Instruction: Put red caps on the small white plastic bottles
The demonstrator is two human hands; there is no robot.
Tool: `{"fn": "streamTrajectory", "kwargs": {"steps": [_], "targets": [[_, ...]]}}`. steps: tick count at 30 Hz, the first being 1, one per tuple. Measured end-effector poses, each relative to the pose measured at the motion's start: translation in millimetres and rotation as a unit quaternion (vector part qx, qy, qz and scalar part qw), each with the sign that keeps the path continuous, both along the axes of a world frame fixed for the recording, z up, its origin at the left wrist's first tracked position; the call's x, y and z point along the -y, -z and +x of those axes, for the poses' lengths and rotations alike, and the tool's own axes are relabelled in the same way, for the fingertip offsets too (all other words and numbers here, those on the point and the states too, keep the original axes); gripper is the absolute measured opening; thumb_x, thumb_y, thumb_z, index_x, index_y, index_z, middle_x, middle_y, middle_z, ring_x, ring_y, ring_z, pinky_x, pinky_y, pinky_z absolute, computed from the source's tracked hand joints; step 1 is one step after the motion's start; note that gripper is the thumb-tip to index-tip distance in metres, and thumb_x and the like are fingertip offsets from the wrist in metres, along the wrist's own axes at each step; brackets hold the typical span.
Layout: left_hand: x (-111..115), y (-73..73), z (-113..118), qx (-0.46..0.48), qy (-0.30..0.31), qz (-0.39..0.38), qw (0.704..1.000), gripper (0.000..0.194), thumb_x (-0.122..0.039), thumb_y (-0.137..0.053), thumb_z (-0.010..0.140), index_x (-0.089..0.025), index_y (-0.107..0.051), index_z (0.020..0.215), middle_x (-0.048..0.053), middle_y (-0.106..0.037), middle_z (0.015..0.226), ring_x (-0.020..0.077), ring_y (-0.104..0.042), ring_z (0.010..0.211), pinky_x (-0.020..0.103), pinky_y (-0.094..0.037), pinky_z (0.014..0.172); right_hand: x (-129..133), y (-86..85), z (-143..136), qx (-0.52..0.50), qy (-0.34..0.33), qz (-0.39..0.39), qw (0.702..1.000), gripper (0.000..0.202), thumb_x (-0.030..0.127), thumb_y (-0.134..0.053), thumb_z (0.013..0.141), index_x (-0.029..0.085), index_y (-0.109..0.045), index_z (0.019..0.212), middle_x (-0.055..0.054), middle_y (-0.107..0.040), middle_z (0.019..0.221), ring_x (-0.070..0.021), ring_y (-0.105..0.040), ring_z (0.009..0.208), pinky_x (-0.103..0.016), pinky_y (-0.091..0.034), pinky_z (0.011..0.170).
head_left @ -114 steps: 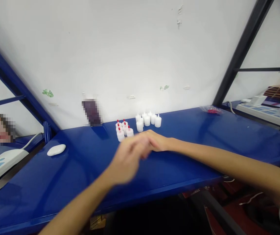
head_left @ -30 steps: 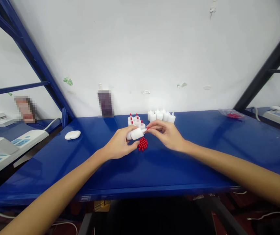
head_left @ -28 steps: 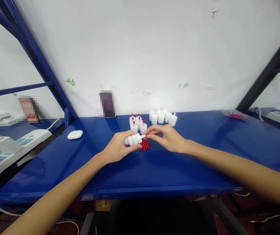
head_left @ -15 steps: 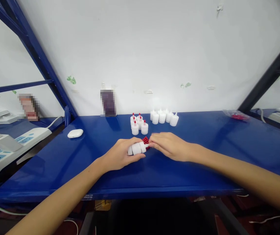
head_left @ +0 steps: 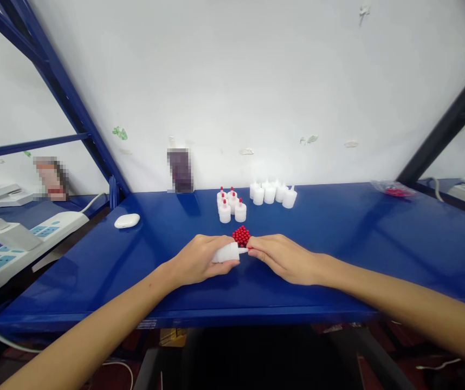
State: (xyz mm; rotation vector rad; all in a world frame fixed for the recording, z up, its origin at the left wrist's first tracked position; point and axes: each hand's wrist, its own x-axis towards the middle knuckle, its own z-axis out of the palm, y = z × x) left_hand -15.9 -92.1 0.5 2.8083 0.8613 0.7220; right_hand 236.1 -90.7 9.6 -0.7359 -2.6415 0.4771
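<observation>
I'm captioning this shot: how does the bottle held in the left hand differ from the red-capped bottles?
The held bottle lies sideways in the left hand; the red-capped bottles stand upright on the table. The right hand covers the held bottle's tip, while the red-capped bottles show theirs, pointing up. Both have white bodies.

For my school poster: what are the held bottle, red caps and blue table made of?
Held bottle: probably plastic, semi-matte, judging by its smooth, milky white.
Red caps: likely plastic, evenly colored; too small to judge shine.
Blue table: maybe painted metal or wood, glossy, showing blurry reflections.
</observation>
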Motion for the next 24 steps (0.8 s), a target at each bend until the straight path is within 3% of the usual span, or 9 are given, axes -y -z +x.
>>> {"fn": "streamTrajectory", "kwargs": {"steps": [3, 11, 15, 19, 24], "targets": [[0, -2.9, 4, 0.001, 0.005, -0.04, 0.999, 0.029, -0.04, -0.055, 0.096, -0.018, -0.058, 0.115, 0.004, -0.07, 0.095, 0.0157, -0.065, 0.076, 0.023, -0.045, 0.068, -2, 0.0, 0, -0.033, 0.009, -0.013, 0.999, 0.027, 0.033, -0.032, 0.105, 0.021, -0.05, 0.088, -0.001, -0.057, 0.078, -0.0149, -0.049, 0.065, -0.028, -0.037, 0.064], [-13, -4.6, 6, -0.009, -0.016, -0.034, 0.999, 0.033, -0.043, -0.054, 0.096, -0.018, -0.058, 0.117, 0.005, -0.069, 0.1, 0.0177, -0.064, 0.083, 0.025, -0.045, 0.074, -12, -6.8, 2, -0.08, 0.014, -0.061, 0.995, 0.03, 0.036, -0.033, 0.104, 0.021, -0.048, 0.082, 0.002, -0.051, 0.074, -0.013, -0.045, 0.064, -0.026, -0.035, 0.064], [-21, -4.9, -8, 0.031, -0.086, -0.048, 0.995, 0.028, -0.042, -0.055, 0.095, -0.018, -0.061, 0.109, 0.001, -0.068, 0.089, 0.0142, -0.06, 0.071, 0.024, -0.043, 0.068, -37, -12.5, 15, -0.127, 0.141, -0.055, 0.98, 0.034, 0.039, -0.036, 0.099, 0.021, -0.04, 0.07, 0.003, -0.043, 0.066, -0.013, -0.041, 0.062, -0.027, -0.031, 0.06], [-28, -4.5, -17, 0.062, -0.144, -0.052, 0.986, 0.031, -0.045, -0.053, 0.095, -0.018, -0.063, 0.107, 0.0, -0.068, 0.085, 0.0137, -0.059, 0.067, 0.023, -0.041, 0.065, -77, -18.1, 27, 0.003, 0.224, -0.071, 0.972, 0.035, 0.031, -0.043, 0.09, 0.021, -0.033, 0.058, 0.003, -0.035, 0.056, -0.0126, -0.037, 0.055, -0.03, -0.026, 0.056], [-27, -6.0, -13, -0.011, -0.142, -0.086, 0.986, 0.034, -0.048, -0.05, 0.095, -0.018, -0.065, 0.1, 0.0, -0.066, 0.078, 0.0144, -0.057, 0.065, 0.024, -0.038, 0.062, -109, -15.9, 13, 0.067, 0.246, -0.126, 0.959, 0.041, 0.038, -0.046, 0.089, 0.02, -0.038, 0.052, 0.002, -0.035, 0.049, -0.0127, -0.035, 0.051, -0.031, -0.027, 0.055]]}}
